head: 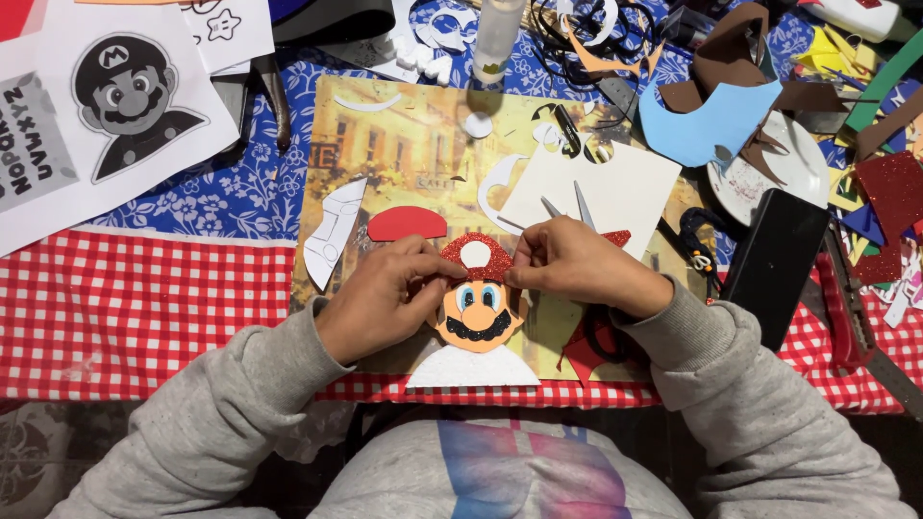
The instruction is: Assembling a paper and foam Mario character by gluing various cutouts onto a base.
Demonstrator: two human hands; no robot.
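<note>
Both hands pinch the red glitter cap [475,254] onto the foam face [477,315] on the picture board [385,154] at the desk's near edge: left hand [380,298] steadies, right hand [567,261] should press evenly, keeping edges aligned.

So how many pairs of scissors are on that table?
1 that I can see: scissors with blades poking up just behind the right hand. More may hide under the foam scraps.
</note>
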